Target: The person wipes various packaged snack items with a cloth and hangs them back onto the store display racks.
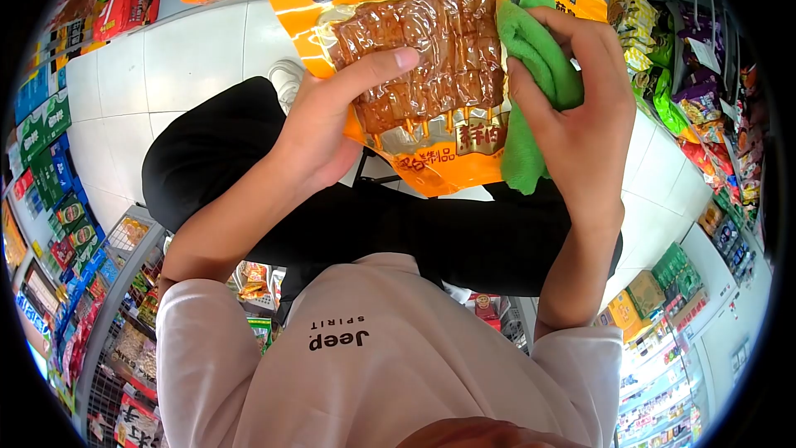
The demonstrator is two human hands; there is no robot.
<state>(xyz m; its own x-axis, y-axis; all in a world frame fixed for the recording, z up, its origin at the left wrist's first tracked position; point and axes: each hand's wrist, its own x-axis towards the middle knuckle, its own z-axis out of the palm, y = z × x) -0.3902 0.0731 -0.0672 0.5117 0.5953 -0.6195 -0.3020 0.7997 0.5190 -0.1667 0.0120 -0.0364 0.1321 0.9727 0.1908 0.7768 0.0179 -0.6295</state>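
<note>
Head view: gripping the orange packet (448,41) by its left side in the left hand (330,112), with thumb flat on its front and fingers behind, mostly out of sight; pinching the folded green cloth (543,62) in the right hand (587,108) along the packet's right edge. Held out in front, near the dark trousers (365,224), over white floor tiles (195,50). If wiping, as seems likely, brace from behind, flatten the cloth, and stroke lightly outward to avoid creasing.

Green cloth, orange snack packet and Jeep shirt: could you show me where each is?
Green cloth (542,56): head view, on its folded upper part.
Orange snack packet (456,54): head view, on its clear window.
Jeep shirt (394,365): head view, on its front.
</note>
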